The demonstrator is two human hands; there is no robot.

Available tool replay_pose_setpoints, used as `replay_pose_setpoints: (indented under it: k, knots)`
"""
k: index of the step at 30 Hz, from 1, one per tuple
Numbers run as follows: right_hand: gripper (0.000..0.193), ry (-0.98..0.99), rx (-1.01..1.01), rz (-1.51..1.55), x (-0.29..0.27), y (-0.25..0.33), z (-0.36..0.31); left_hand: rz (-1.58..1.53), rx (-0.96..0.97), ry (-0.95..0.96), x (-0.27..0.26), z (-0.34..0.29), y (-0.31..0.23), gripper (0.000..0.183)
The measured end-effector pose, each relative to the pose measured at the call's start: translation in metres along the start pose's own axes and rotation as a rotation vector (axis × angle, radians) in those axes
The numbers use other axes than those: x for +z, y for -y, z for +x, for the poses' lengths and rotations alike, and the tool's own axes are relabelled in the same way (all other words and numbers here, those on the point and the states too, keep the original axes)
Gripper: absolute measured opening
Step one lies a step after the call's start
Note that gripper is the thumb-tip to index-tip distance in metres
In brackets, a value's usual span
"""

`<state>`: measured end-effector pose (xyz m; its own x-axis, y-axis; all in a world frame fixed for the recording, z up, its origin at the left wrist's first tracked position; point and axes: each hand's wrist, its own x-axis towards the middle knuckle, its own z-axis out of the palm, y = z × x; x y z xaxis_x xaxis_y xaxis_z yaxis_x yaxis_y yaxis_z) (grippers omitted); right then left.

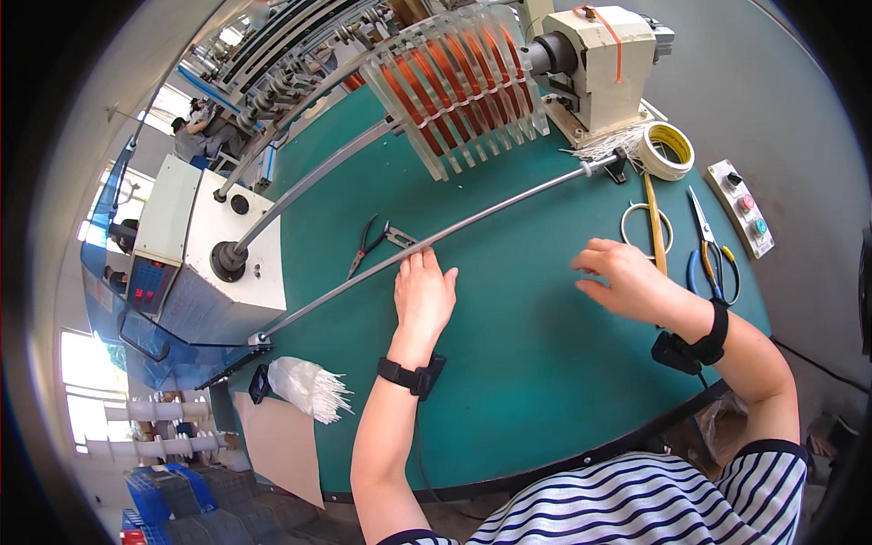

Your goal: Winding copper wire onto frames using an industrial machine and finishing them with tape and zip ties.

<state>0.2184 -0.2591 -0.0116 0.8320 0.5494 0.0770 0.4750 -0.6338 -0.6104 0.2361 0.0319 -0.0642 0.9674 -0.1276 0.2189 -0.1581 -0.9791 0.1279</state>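
Note:
My left hand (424, 295) lies palm down on the green table, fingers stretched out and fingertips at a long thin metal rod (490, 214). Just beyond it are pliers (365, 243) with dark and red handles. A small silver metal piece (401, 237) sits by them; whether it belongs to them I cannot tell. My right hand (627, 282) hovers empty over the right side of the table, fingers loosely bent and thumb apart. Close to it are a yellowish strip (654, 227), a white ring (629, 216) and scissors (700, 218) beside blue-and-yellow-handled pliers (716, 271).
Copper coils in a clear slotted former (459, 86) sit on a winding machine, with a cream headstock (604, 68) and a white control box (222, 254). Tape rolls (668, 152) and a button panel (740, 209) lie right. A bag of white ties (313, 386) and brown cardboard (277, 445) lie left.

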Motion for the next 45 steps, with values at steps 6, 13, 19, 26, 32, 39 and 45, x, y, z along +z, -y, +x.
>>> replay_pose_setpoints:
  k: [6,13,19,26,32,39,45]
  knots:
    - [0.029,-0.029,-0.023,-0.008,0.039,0.005,0.036,-0.219,0.074,0.197,-0.012,-0.013,-0.049,0.047]
    - [0.033,-0.075,-0.145,-0.374,0.086,0.001,0.069,-0.427,-0.037,-0.078,-0.021,0.025,-0.033,0.016]
    - [0.02,-0.047,-0.325,-0.641,0.089,0.004,0.087,-0.536,-0.087,-0.307,-0.018,0.074,-0.013,0.021]
    - [0.012,-0.232,0.077,0.052,0.058,-0.012,0.092,-0.64,-0.13,-0.27,0.0,0.11,-0.02,0.036]
    - [0.028,-0.31,0.491,0.573,-0.022,-0.014,0.095,-0.747,-0.16,-0.323,0.018,0.112,-0.018,0.039]
    - [0.034,-0.297,0.389,0.879,-0.049,-0.026,0.112,-0.692,-0.148,-0.359,0.022,0.115,-0.022,0.04]
    - [0.031,-0.327,0.516,1.053,-0.054,-0.027,0.123,-0.685,-0.189,-0.334,0.022,0.115,-0.022,0.041]
